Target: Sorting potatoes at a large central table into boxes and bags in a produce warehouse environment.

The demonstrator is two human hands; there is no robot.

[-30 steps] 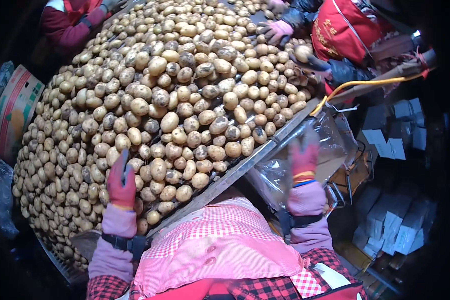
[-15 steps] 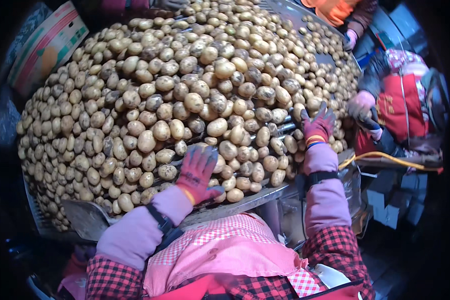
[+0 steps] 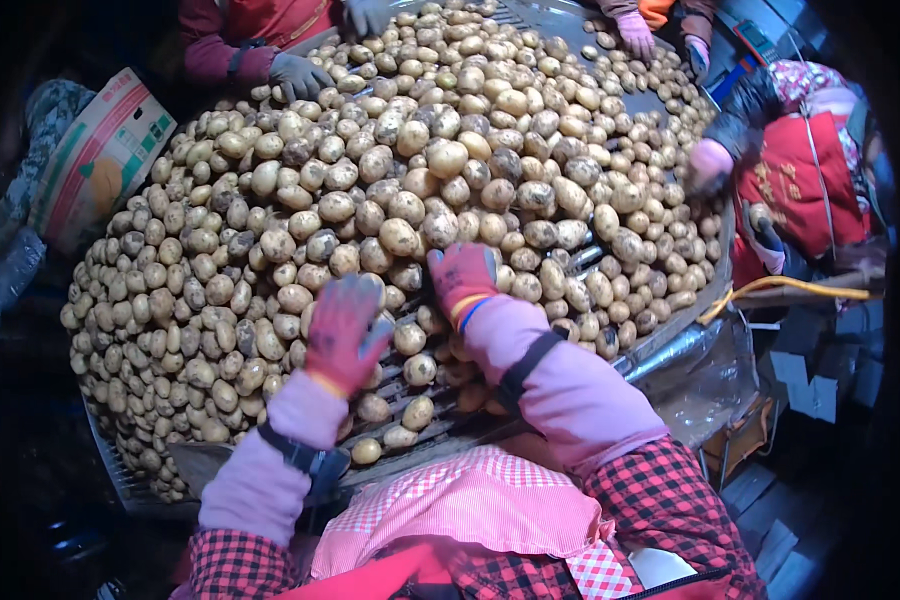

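A broad heap of pale, soil-smudged potatoes (image 3: 400,237) fills the work surface in front of me. My left hand (image 3: 348,335), in a red glove with grey fingertips, rests on the near part of the heap, slightly blurred. Its fingers are stretched out and the thumb stands apart. Right of it and a bit farther in, my right hand (image 3: 462,275) presses into the potatoes in a matching glove. The fingers of that hand bend down out of sight, so any potato under them is hidden. Between my wrists, a slatted metal grate (image 3: 410,392) shows with a few loose potatoes on it.
Across the heap, a co-worker's grey-gloved hand (image 3: 300,76) touches potatoes. Another's pink-gloved hand (image 3: 636,35) is at the far right. A person in a red apron (image 3: 800,185) stands right, near a yellow cord (image 3: 790,290). A printed carton (image 3: 105,160) stands left.
My right hand has swept leftward from the right side, close to my left hand. The left hand has shifted slightly left. Potatoes near me have moved, exposing grate. Co-workers' hands at the far side have come into view.
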